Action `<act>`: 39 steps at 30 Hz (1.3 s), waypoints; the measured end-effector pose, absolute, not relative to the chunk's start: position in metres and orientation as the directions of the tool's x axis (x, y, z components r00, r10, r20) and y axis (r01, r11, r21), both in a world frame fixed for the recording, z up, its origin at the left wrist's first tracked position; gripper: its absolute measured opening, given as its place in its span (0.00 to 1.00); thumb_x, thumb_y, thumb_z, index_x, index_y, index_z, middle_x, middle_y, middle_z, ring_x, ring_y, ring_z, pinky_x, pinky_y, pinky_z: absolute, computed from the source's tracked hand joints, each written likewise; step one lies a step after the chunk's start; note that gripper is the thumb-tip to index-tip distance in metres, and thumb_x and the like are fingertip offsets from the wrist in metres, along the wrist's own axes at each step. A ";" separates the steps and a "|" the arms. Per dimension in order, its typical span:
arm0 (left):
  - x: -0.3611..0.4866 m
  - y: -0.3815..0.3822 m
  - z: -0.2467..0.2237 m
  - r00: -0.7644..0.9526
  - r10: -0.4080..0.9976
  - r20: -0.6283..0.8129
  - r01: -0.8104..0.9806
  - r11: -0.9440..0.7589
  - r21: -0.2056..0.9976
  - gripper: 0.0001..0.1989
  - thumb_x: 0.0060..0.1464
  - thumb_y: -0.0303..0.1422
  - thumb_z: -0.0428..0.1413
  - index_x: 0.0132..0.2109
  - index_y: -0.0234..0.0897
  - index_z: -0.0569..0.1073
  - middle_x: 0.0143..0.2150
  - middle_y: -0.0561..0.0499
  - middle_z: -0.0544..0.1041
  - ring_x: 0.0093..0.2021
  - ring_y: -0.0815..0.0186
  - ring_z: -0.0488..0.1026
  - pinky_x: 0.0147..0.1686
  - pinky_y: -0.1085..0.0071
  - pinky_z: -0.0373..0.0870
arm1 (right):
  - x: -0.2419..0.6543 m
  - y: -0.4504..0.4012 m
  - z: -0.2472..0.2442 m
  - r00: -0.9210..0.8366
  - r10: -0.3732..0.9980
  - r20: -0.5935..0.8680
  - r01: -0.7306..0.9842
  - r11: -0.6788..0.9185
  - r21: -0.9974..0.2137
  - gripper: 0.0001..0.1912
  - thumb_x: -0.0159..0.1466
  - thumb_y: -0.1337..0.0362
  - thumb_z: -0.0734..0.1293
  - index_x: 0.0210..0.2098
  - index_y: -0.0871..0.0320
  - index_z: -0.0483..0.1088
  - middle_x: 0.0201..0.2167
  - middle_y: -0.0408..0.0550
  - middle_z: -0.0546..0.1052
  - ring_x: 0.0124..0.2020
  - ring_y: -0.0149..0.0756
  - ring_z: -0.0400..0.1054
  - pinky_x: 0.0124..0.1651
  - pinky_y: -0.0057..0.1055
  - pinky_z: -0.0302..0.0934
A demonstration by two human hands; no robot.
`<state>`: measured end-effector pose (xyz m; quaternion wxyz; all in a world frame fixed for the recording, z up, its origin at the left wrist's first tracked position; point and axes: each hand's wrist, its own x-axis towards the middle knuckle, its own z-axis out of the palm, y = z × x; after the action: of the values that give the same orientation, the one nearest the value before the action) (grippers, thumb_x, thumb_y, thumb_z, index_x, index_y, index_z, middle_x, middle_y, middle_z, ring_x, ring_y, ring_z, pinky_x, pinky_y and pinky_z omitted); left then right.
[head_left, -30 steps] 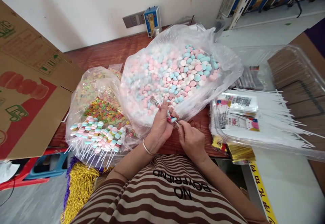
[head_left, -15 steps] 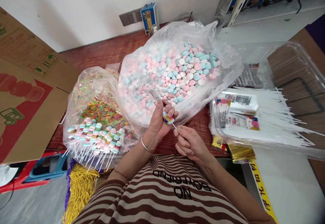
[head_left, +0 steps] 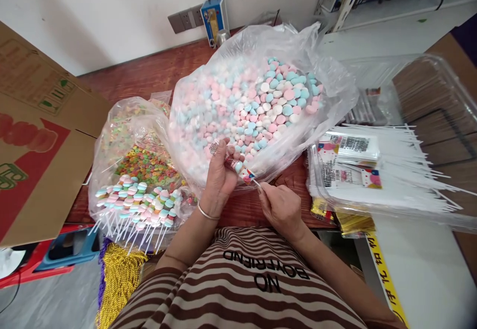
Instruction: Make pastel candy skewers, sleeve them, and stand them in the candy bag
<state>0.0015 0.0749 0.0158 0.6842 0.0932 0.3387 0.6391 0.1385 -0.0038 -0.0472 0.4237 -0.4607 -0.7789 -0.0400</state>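
Left hand has shifted slightly toward nine o'clock, fingers now closed around the candy skewer and its wrapper. Right hand pinches the stick at four o'clock of it. Big candy bag lies at twelve o'clock; the sweets look drawn further into the wrapper.

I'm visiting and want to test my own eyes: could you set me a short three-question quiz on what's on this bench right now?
1. True or false: the left hand holds a small printed wrapper bag with candy inside.
2. What do the right hand fingers pinch?
A) a gold twist tie
B) a thin white stick
C) a barcode label
3. Fill in: the finished candy skewers lie on the person's ____ side, by the bag of multicoloured ring candies.

Key: 1 true; 2 B; 3 left.
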 end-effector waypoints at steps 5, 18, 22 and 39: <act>0.016 0.065 0.012 0.055 0.932 -0.357 -0.833 0.240 0.499 0.15 0.55 0.39 0.67 0.34 0.37 0.69 0.23 0.62 0.59 0.19 0.80 0.58 0.22 0.81 0.62 | 0.124 -0.001 -0.042 -0.199 0.714 0.671 0.748 0.553 -0.367 0.11 0.73 0.69 0.59 0.39 0.59 0.72 0.21 0.44 0.74 0.22 0.33 0.65 0.32 0.35 0.54; 0.035 0.046 -0.002 0.067 0.934 -0.351 -0.726 0.287 0.625 0.17 0.53 0.43 0.68 0.38 0.36 0.74 0.23 0.59 0.68 0.26 0.73 0.69 0.37 0.75 0.70 | 0.121 0.000 -0.041 0.000 0.902 0.432 0.639 0.332 -0.694 0.12 0.75 0.62 0.56 0.41 0.57 0.70 0.31 0.49 0.81 0.27 0.38 0.75 0.29 0.29 0.59; 0.038 0.032 -0.005 0.080 0.948 -0.310 -0.653 0.284 0.702 0.19 0.53 0.45 0.67 0.43 0.34 0.78 0.36 0.50 0.79 0.36 0.68 0.76 0.42 0.72 0.71 | 0.123 0.007 -0.049 0.079 0.842 0.534 0.680 0.346 -0.646 0.13 0.75 0.62 0.56 0.39 0.56 0.69 0.28 0.48 0.80 0.26 0.38 0.75 0.28 0.29 0.60; 0.006 0.019 -0.009 0.020 0.996 0.085 0.295 -0.087 0.952 0.12 0.62 0.36 0.57 0.31 0.37 0.69 0.31 0.55 0.67 0.34 0.68 0.63 0.37 0.71 0.60 | 0.127 -0.003 -0.055 0.051 0.799 0.599 0.751 0.365 -0.551 0.22 0.76 0.63 0.57 0.66 0.66 0.58 0.42 0.59 0.83 0.28 0.39 0.77 0.31 0.32 0.68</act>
<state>0.0055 0.0192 -0.0088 0.3993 0.5920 0.5452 0.4392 0.1270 -0.0034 -0.0547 0.4566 -0.5630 -0.6884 0.0265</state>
